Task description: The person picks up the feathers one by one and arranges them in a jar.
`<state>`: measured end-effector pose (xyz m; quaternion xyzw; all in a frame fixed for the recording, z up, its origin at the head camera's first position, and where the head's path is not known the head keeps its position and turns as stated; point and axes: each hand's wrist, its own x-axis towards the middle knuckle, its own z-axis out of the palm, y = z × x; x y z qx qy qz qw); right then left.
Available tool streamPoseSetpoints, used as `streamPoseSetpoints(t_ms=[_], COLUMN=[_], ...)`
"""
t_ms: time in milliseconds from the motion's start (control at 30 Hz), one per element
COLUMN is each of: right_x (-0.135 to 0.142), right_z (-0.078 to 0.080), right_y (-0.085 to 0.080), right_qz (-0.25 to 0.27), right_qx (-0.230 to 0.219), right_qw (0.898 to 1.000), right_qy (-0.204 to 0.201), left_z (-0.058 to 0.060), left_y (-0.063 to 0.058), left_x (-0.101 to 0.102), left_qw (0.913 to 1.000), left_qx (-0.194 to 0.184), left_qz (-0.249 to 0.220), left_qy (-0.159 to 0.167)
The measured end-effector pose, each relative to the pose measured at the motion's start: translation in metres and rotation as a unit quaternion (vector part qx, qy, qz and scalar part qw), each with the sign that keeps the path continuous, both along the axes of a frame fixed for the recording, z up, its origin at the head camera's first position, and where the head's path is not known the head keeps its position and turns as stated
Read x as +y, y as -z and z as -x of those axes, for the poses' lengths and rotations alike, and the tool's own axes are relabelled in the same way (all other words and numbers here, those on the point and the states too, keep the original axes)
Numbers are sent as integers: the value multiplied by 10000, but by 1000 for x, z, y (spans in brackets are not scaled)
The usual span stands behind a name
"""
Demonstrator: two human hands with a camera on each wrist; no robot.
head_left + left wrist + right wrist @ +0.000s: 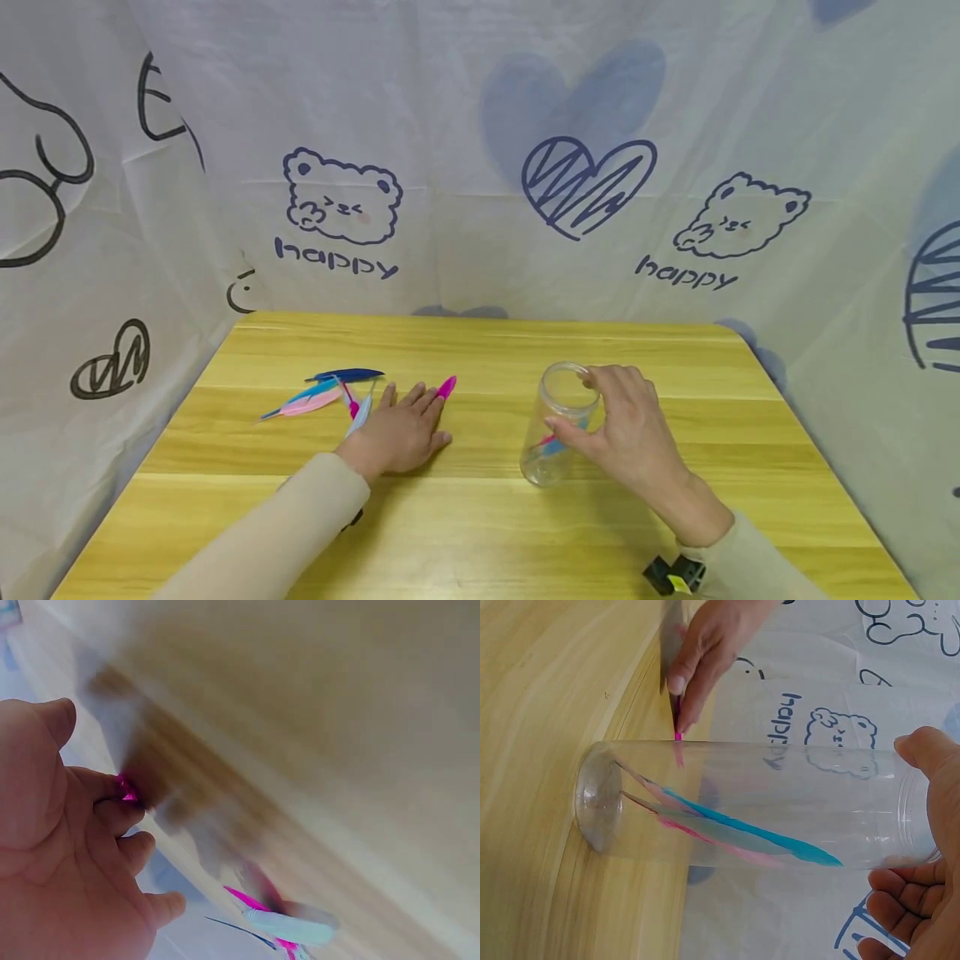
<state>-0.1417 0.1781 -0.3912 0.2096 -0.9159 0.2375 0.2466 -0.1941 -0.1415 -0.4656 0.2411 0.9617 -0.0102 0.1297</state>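
My left hand (401, 433) is palm down over the table, fingers spread and fairly straight. A magenta feather (447, 387) pokes out past its fingertips. In the left wrist view, that magenta feather (127, 787) shows at the index and middle fingertips, with the thumb well apart. To the right, my right hand (637, 425) grips a clear plastic jar (536, 450) near its rim, thumb on one side and fingers on the other. The jar's base meets the table. Inside it lean a blue feather (757, 829) and pink and greyish ones, slanting up from the bottom.
Left of my left hand lies a loose group of feathers: a dark blue feather (348, 375), a light pink feather (311, 403), a pale feather (362, 414) and others. A wood-grain table (465, 542) carries everything, with a printed white cloth (450, 150) behind and beside it.
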Motion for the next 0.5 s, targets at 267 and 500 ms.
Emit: streamPoseSetpoints(t_ms=[267,500], right_x=[0,0], right_z=[-1,-1], right_y=[0,-1], right_qz=[-37,-36], right_qx=[-92,-204], right_qw=[9999,9997], right_qy=[61,90], left_z=[21,33], left_y=[-1,-6], left_x=[3,-2], left_qw=[9999,9946], left_qx=[-73,495], left_qz=[-143,-913], left_qy=[59,-54])
